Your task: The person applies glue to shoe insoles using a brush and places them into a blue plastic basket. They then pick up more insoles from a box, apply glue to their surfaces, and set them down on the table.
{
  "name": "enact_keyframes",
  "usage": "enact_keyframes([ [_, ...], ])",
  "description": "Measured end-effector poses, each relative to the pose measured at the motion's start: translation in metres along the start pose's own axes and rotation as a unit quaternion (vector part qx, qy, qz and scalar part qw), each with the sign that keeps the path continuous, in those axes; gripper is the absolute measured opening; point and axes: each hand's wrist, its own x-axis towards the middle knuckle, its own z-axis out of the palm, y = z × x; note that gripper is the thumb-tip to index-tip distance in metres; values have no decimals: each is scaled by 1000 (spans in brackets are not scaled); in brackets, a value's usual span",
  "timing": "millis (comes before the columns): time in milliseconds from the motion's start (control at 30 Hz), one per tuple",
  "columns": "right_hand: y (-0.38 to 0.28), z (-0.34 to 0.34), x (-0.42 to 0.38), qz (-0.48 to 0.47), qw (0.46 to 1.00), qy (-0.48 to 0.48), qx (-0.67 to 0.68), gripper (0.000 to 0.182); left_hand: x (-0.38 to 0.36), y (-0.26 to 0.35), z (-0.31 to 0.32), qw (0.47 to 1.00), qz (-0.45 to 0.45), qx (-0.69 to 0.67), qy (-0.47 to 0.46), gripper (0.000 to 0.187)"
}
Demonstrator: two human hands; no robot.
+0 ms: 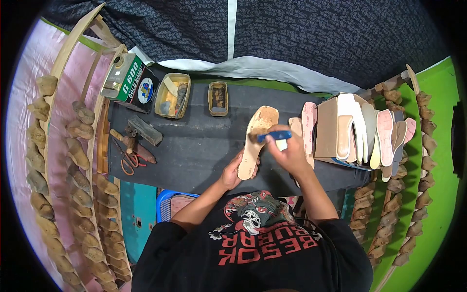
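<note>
My left hand [232, 173] grips a tan shoe insole [251, 156] near its narrow heel end, fingers curled around the edge, and holds it tilted over the dark worktable. Closed around the blue handle of a brush [279, 135], my right hand [288, 152] presses the bristles against the insole's middle. The wide end of the insole shows a darker, uneven patch. Just right of my right hand, pink and tan insoles [309, 121] lie on the table beside a cardboard box [326, 127].
Insoles [385, 134] stand packed at the box. Along the back left are a glue can [127, 85], a tray with scraps [172, 95] and a small dark-stained tray [218, 98]. A hammer [127, 140], scissors [127, 163] and a block [145, 130] lie left. Racks of shoe lasts [80, 151] flank the table [194, 146].
</note>
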Motion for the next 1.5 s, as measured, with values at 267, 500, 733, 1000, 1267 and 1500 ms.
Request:
enact_keyframes([
  [267, 7, -10, 8, 74, 994, 75, 12, 16, 3, 1, -5, 999, 23, 17, -17, 64],
  [500, 6, -8, 3, 47, 996, 79, -17, 16, 2, 1, -4, 1000, -12, -4, 10, 62],
  [733, -1, -10, 2, 37, 998, 35, -30, 18, -1, -5, -2, 1000, -5, -29, 9, 57],
  [1000, 4, -7, 4, 56, 998, 39, -7, 19, -8, -7, -7, 999, -16, -48, 7, 57],
  [1267, 2, 3, -6, 37, 999, 14, -20, 18, -9, -14, -5, 999, -17, -31, 20, 56],
  [1500, 4, -11, 5, 94, 994, 46, -22, 16, -11, -13, -8, 1000, -24, 9, 3, 54],
])
